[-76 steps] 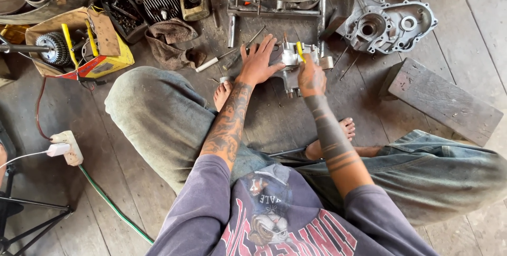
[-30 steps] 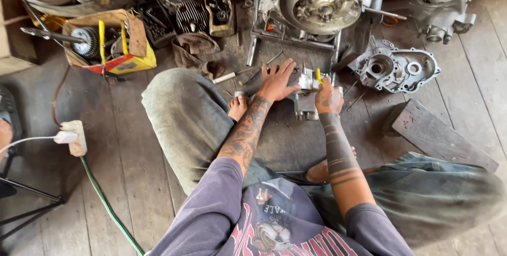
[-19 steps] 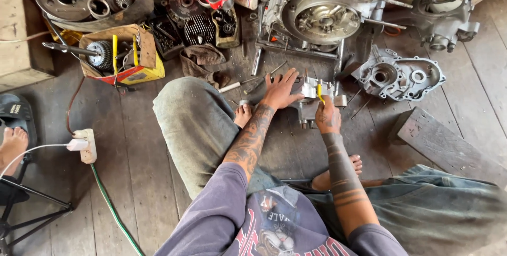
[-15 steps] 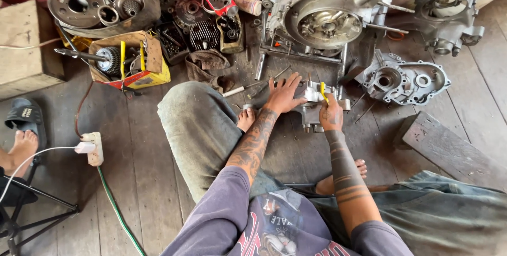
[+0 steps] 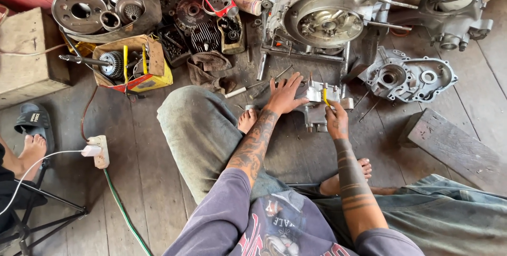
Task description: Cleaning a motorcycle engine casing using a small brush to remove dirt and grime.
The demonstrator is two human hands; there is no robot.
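left hand (image 5: 285,96) is pressing flat and open on the small grey cast-metal engine part (image 5: 316,109) on the wooden floor (image 5: 142,155) while right hand (image 5: 336,121) is gripping a yellow-handled tool (image 5: 326,97); likely risk: tool slipping toward the bracing fingers.

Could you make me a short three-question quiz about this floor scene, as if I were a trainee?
1. True or false: the left hand lies flat, its fingers spread, beside the small metal engine part.
2. What does the right hand grip?
A. a hammer
B. a yellow-handled tool
C. a rag
3. What kind of floor does the person sit on?

Key:
1. True
2. B
3. Wooden planks
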